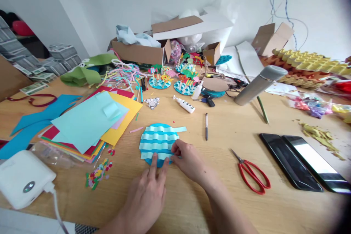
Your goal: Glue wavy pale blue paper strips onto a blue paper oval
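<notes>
1. Left hand (pixel 146 195): extended, grasping nothing; two fingertips press the lowest light-blue paper strip (pixel 147 155).
2. Right hand (pixel 190 159): thumb and curled index finger at the right end of the same strip; whether they pinch it cannot be told.
3. Blue disc (pixel 157 142): flat on the tabletop (pixel 216 204), beneath the fingertips. It carries four roughly parallel, wavy strips; the uppermost projects past the right edge.
4. Left of the disc: a narrow pink strip (pixel 136 130) just beside it, then a pile of paper confetti (pixel 99 172) and a stack of coloured paper sheets (pixel 82 124). A white device (pixel 26 179) with an attached cable occupies the near left corner.
5. Right of the disc: a pen (pixel 206 128), red-handled scissors (pixel 243 162) with tips pointing away from the person, and two black smartphones (pixel 290 162) side by side.
6. Beyond the disc: a white glue bottle (pixel 185 105) on its side, a fish cutout (pixel 152 102), and blue wave-covered discs bearing colourful paper fish (pixel 166 78).
7. Rear: an open cardboard box (pixel 139 53), a gray flask (pixel 257 86) and yellow egg-carton trays (pixel 309 60).
</notes>
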Demonstrator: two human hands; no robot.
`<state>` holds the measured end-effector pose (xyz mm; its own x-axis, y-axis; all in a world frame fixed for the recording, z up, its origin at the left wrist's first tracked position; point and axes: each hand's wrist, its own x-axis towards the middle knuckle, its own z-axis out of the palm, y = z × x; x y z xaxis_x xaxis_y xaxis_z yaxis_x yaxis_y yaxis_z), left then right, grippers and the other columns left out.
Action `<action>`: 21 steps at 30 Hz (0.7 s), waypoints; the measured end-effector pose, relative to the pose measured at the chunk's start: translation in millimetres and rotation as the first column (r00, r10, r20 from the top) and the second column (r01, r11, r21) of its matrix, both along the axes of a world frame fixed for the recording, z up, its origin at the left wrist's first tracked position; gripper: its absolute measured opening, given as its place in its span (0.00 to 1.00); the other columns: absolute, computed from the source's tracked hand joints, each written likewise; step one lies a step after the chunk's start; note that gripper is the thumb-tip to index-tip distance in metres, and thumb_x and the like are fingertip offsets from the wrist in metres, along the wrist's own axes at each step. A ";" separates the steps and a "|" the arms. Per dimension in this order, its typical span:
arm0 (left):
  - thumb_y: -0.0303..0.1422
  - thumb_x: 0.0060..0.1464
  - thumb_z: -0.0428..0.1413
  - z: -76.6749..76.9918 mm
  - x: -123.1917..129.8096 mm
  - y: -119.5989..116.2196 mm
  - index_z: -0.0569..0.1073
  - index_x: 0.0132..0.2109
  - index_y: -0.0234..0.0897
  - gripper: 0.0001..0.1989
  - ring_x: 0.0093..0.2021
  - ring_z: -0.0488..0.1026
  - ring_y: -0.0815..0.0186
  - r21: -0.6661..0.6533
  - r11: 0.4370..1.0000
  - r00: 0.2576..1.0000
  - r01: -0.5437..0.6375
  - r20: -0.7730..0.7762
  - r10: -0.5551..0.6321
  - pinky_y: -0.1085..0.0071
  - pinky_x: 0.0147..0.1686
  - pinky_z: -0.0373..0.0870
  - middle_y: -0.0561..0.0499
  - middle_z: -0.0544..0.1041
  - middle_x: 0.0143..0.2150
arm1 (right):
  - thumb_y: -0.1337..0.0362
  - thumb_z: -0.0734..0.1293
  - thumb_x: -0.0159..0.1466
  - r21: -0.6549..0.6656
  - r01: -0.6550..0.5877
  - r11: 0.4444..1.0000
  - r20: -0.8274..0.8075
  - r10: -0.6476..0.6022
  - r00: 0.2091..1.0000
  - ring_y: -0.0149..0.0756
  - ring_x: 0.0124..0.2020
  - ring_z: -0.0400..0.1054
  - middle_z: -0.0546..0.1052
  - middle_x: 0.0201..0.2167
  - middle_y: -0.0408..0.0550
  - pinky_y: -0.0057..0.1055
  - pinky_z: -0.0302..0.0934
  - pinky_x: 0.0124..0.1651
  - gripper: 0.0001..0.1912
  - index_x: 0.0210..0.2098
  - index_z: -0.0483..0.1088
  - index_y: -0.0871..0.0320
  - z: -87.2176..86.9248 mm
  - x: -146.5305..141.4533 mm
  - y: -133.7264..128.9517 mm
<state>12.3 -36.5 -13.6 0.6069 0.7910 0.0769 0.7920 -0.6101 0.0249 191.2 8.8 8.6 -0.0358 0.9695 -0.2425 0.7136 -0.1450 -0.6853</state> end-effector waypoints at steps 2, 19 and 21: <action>0.21 0.51 0.51 0.6 2.1 -1.1 0.63 0.64 0.37 0.32 0.44 0.78 0.55 0.008 1.000 1.000 -0.013 0.000 0.013 0.60 0.36 0.78 0.29 0.67 0.62 | 0.75 0.65 0.54 0.009 0.001 1.000 0.007 -0.001 1.000 0.31 0.28 0.64 0.73 0.26 0.41 0.26 0.52 0.31 0.09 0.32 0.66 0.57 -0.7 -0.8 -0.2; 0.23 0.52 0.54 10.9 17.4 -2.2 0.68 0.62 0.37 0.29 0.26 0.78 0.58 0.059 0.995 0.987 -0.081 -0.132 0.089 0.65 0.20 0.76 0.29 0.70 0.59 | 0.75 0.65 0.56 0.014 -0.007 1.000 0.041 0.006 0.999 0.33 0.29 0.67 0.74 0.28 0.44 0.26 0.52 0.31 0.09 0.33 0.65 0.56 -1.0 -5.3 -1.6; 0.23 0.52 0.54 10.9 19.2 -2.8 0.68 0.62 0.35 0.29 0.26 0.78 0.59 0.064 0.994 0.983 -0.094 -0.151 0.103 0.66 0.19 0.76 0.29 0.70 0.59 | 0.75 0.65 0.56 0.005 0.002 1.000 0.039 -0.002 0.999 0.34 0.30 0.68 0.75 0.28 0.44 0.26 0.53 0.31 0.09 0.33 0.64 0.56 1.0 -5.8 -1.8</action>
<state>31.4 -39.3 -2.7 0.5343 0.8446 0.0344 0.8399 -0.5258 -0.1343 185.4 7.0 9.6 -0.0245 0.9708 -0.2385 0.7392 -0.1430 -0.6581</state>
